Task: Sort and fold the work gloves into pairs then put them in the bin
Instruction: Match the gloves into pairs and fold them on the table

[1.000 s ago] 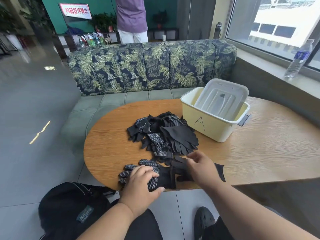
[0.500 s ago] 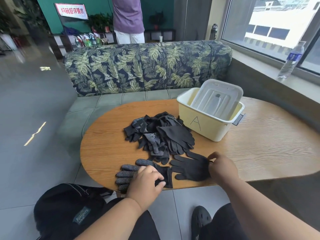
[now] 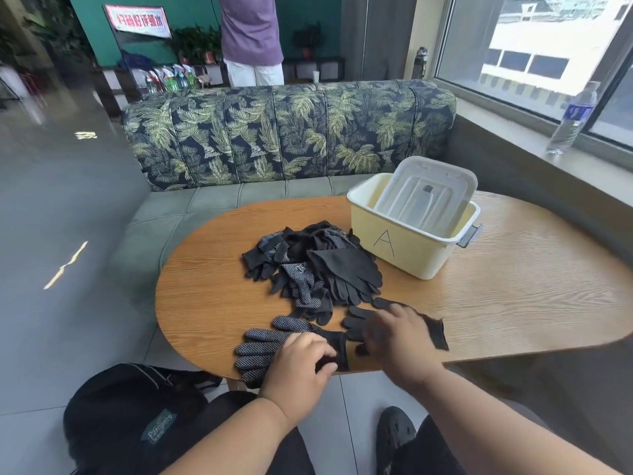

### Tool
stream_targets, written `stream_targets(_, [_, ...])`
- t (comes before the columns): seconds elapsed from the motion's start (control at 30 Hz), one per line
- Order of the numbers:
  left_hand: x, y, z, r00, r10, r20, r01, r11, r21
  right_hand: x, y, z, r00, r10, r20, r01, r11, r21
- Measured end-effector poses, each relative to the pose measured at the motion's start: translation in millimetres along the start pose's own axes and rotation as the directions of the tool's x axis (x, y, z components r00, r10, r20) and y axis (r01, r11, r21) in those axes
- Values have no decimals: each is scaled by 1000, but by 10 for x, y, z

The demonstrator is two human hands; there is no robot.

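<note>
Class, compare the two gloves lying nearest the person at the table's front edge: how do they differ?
The dotted glove is speckled with pale grip dots; the plain glove is solid black. The dotted glove lies under the left hand, the plain glove under the right hand. The dotted glove's fingers show fully, while the plain glove's are partly covered. Both are dark, lie flat and point left.

On the oval wooden table (image 3: pixel 513 303), the left hand (image 3: pixel 301 368) rests on a black glove with white grip dots (image 3: pixel 263 347) at the near edge. The right hand (image 3: pixel 397 341) lies flat on a plain black glove (image 3: pixel 435 329) just beside it. Behind them sits a heap of black gloves (image 3: pixel 318 269), next to a pale yellow plastic bin (image 3: pixel 404 248) (marked "A") with its translucent lid (image 3: pixel 428 197) propped inside.
</note>
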State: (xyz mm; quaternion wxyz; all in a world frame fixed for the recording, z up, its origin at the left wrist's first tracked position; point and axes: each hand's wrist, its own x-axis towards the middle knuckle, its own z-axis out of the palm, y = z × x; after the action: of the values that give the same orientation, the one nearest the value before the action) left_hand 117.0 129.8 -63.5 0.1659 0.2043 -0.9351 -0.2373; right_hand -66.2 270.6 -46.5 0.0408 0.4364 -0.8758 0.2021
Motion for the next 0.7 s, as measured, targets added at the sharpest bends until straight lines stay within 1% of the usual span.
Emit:
stream_targets(0.03, [-12, -8, -14, 1000, 2, 5, -2, 1000, 0, -27, -105, 32, 998, -29, 51, 27, 999, 45])
stream_targets(0.07, [-33, -23, -46, 1000, 0, 1, 0, 1000, 8, -47, -209, 68, 993, -32, 109, 24, 997, 77])
stream_targets(0.13, [-75, -57, -123, 1000, -23, -21, 24, 1000, 14, -53, -334, 118, 981, -1, 195, -16, 996, 85])
stream_targets(0.17, [-105, -94, -170, 999, -46, -27, 47, 999, 20, -37, -370, 142, 978, 22, 206, -42, 995, 94])
stream_targets(0.27, [-224, -286, -341, 993, -122, -5, 122, 991, 53, 36, -423, 180, 972, 73, 225, -110, 981, 159])
stream_targets(0.37, [-336, -495, -518, 988, -150, 18, 148, 986, 75, 51, -444, 205, 967, 92, 239, -141, 970, 197])
stream_targets(0.5, [-423, -583, -644, 991, -125, 40, 122, 990, 67, 35, -454, 187, 963, 117, 241, -174, 957, 232])
stream_targets(0.57, [-431, -580, -647, 990, -115, 79, 109, 992, 69, 30, -458, 158, 961, 130, 242, -190, 951, 243])
stream_targets(0.7, [-417, -548, -611, 987, -92, 134, 72, 987, 145, 35, -441, 96, 962, 144, 233, -204, 944, 261])
